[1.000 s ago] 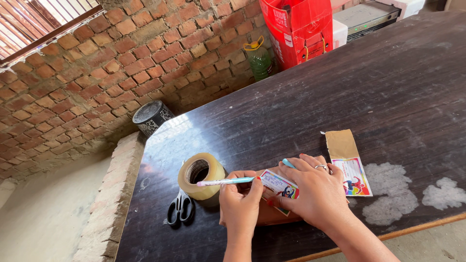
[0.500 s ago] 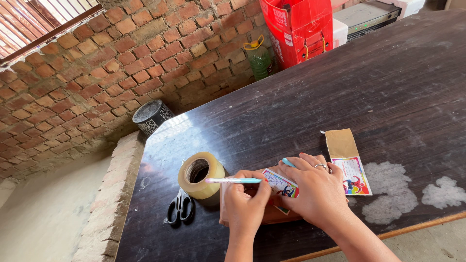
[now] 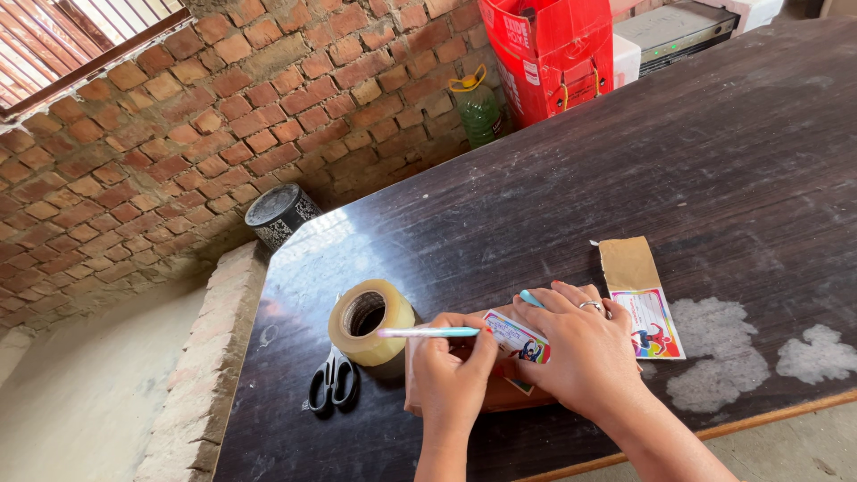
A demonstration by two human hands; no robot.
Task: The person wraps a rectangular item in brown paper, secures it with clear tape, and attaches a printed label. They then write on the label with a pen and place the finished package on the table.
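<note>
The left hand [image 3: 453,375] pinches a slim turquoise pen [image 3: 428,332] over a brown paper packet [image 3: 500,393], mostly hidden beneath the right hand [image 3: 580,353], whose spread fingers press a colourful printed sticker [image 3: 516,337] down.

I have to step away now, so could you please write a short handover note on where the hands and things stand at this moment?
Left hand: holds a light blue pen level, tip pointing left, over the brown packet.
Right hand: pressed flat on the colourful sticker on that packet.
Nearby on the dark table: tape roll and black scissors to the left, a second brown packet with a colourful label to the right.
Done: a sticker lies on the packet.
Left: no pen mark visible yet; tape and scissors lie untouched.
</note>
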